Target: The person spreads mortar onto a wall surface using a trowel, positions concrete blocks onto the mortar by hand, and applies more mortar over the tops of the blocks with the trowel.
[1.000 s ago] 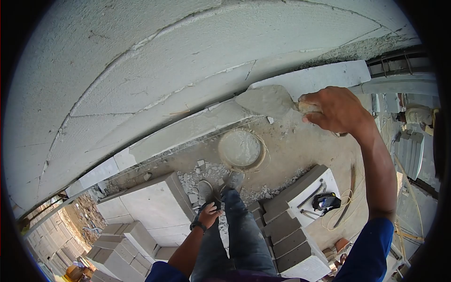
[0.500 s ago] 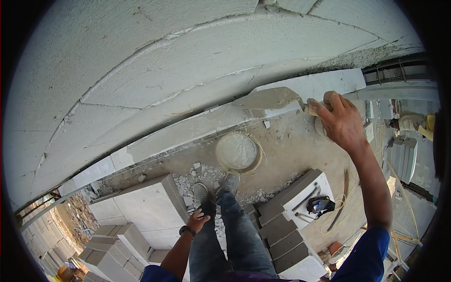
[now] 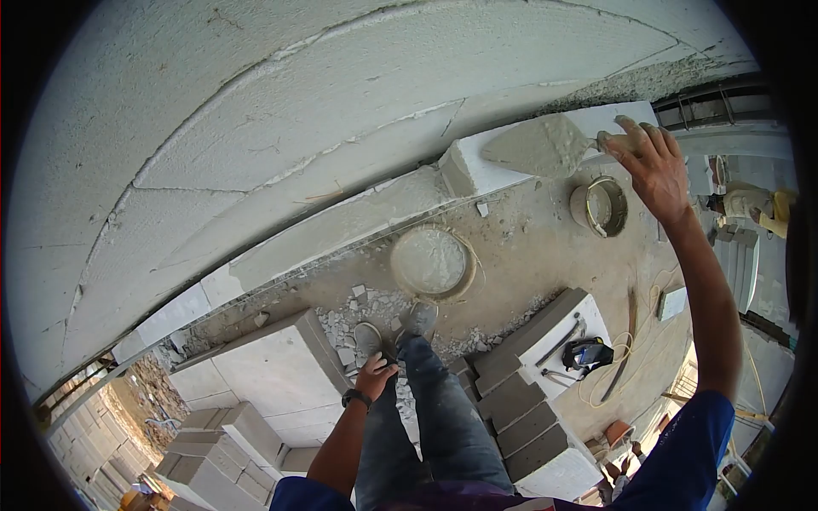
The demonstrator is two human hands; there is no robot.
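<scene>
A pale wall [image 3: 298, 102] fills the top of my feed, with a white-topped block [image 3: 470, 153] just beside it and a round bucket [image 3: 469, 277] of mortar [image 3: 430, 258] standing below. I make out a mortar-laden trowel [image 3: 537, 146] over the block, contact unclear from here, its handle wrapped by the right hand [image 3: 656, 162]. The left hand [image 3: 373, 375] hangs low, fingers loosely curled and slightly apart, above a dark wristband [image 3: 356, 398].

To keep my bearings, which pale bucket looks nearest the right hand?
The smaller bucket, just below and left of the right hand in the picture; the larger bucket stands by the shoes.
</scene>
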